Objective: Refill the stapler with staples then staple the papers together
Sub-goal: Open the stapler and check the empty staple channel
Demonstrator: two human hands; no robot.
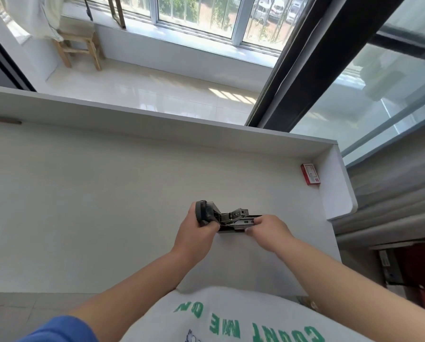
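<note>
A black stapler [231,217] is held above the white desk [83,206], its top swung open so the metal staple channel shows. My left hand [197,233] grips the raised black cover end on the left. My right hand [268,230] pinches the right end of the metal channel and base. A small red staple box [310,174] stands against the desk's right wall, well beyond my right hand. No papers are visible on the desk.
The desk has a raised white rim [157,119] along the back and right side. Past it are a tiled balcony floor, a wooden stool [79,48] and windows. A dark door frame [305,70] rises at the right.
</note>
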